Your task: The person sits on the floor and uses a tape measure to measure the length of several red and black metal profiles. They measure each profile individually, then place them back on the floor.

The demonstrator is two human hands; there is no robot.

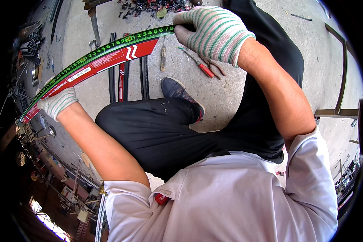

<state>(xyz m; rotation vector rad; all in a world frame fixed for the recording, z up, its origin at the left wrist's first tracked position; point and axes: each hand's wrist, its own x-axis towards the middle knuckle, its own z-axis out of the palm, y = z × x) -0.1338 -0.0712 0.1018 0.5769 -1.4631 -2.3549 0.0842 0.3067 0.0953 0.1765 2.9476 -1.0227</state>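
Observation:
A long red strip (pixel 117 60) with white arrow marks and printed labels runs slantwise across the upper left, over the floor. Along its upper edge lies a green tape-measure blade (pixel 105 47) with black scale marks. My left hand (pixel 60 103), in a white glove with green stripes, is closed round the strip near its far left part, with the blade passing over it. At the blade's right end, my right hand (pixel 213 34) in a matching glove pinches the tape between thumb and fingers, beyond the strip's right end. The tape's case is not visible.
Below the strip, black bars (pixel 144 78) lie on the concrete floor by my shoe (pixel 173 88). Pliers (pixel 213 64), a red-handled screwdriver (pixel 205 70) and a narrow flat tool (pixel 163 58) lie nearby. Small scraps (pixel 141 9) are heaped at the top. A metal frame (pixel 336 113) stands right.

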